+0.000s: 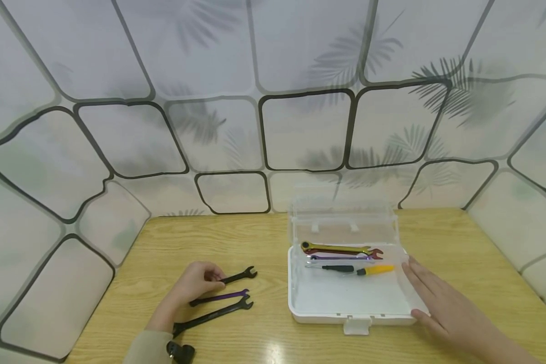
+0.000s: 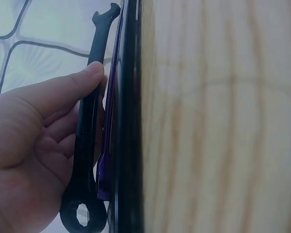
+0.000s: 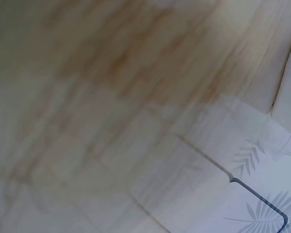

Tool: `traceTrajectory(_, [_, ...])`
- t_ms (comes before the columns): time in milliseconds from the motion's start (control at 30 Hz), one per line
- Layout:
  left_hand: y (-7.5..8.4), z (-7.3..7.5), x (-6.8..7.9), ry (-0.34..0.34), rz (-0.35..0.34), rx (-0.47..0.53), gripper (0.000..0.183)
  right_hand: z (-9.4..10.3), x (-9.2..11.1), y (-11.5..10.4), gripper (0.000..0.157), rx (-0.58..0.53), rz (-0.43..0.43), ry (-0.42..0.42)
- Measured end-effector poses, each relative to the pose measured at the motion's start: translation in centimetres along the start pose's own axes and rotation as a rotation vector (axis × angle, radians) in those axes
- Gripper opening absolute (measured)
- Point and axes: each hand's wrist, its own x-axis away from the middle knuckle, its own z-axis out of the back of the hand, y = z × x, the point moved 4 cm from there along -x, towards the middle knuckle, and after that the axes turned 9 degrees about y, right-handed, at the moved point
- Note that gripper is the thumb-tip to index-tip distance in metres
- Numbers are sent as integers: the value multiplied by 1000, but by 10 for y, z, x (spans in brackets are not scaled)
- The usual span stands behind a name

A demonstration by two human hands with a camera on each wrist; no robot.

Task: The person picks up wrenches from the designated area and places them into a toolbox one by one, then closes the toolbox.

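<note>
My left hand (image 1: pixel 197 282) pinches a black combination wrench (image 1: pixel 240 276), its open jaw end pointing right. In the left wrist view the ring end of this wrench (image 2: pixel 83 213) is nearest the camera, and thumb and fingers hold its shaft. Just below the hand lie a purple wrench (image 1: pixel 227 296) and a larger black wrench (image 1: pixel 214 316). At the right, my right hand (image 1: pixel 446 308) rests its straight fingers along the right side of a white plastic toolbox (image 1: pixel 318 319), thumb near the front corner. The right wrist view shows mostly blurred tabletop.
The toolbox's clear lid (image 1: pixel 346 230) stands raised at the back. Inside are a gold wrench (image 1: pixel 336 247), a red wrench (image 1: pixel 376 254), a purple wrench (image 1: pixel 338 258), a black-handled screwdriver (image 1: pixel 338 268) and a yellow-handled one (image 1: pixel 378 270). A patterned curtain (image 1: pixel 232 192) borders the wooden table (image 1: pixel 264 242).
</note>
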Motion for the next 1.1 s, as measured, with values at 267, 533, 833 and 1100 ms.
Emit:
traceTrajectory(267, [3,-1,-1,-15,-31,-33,6,-1,2,1,99,-9,-6,2])
traceTrajectory(533, [3,3,-7,78,-1,-69,15,-1,1,0,99,11,-19,-19])
traceTrajectory(833, [12,9,-18,68,-62,-81,16,0,0,0,97,6,-7,-15])
traceTrajectory(1100, [33,14,-33,52,-93,-102,15,0,-2,0,98,-2,6,-10])
